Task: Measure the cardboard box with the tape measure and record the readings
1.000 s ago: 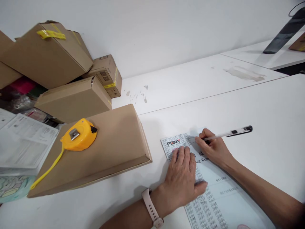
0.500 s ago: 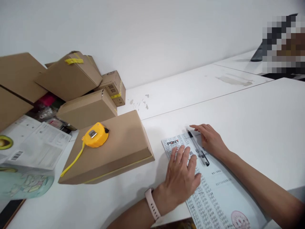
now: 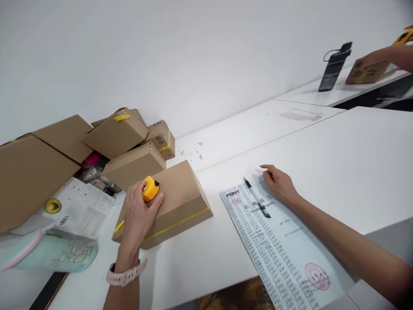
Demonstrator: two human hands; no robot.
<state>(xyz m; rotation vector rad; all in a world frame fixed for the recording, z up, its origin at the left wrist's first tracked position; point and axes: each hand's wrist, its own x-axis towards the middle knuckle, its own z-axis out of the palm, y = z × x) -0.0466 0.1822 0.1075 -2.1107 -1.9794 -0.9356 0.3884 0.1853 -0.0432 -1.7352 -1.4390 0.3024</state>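
My left hand (image 3: 138, 211), a pink watch band on its wrist, has its fingers and thumb round a yellow tape measure (image 3: 151, 188). The tape measure rests on a closed cardboard box (image 3: 180, 191), and a bit of its yellow blade shows left of the hand. Over the top edge of a printed report (image 3: 290, 245) is my right hand (image 3: 280, 183), holding nothing, with the index finger stretched out and the others partly bent. A black-capped clear pen (image 3: 256, 197) lies slantwise on the report, left of the right hand and apart from it.
More cardboard boxes (image 3: 135, 165) are piled at the left against the wall. A white printed carton (image 3: 84, 206) and a pale green container (image 3: 71, 254) stand near me. At the far right are a dark bottle (image 3: 334, 69) and another person's hand (image 3: 376, 58) on a small box (image 3: 364, 73).
My left hand has left the report and moved left onto the tape measure, closing round it. The right hand stays by the report's top edge. The view has shifted.
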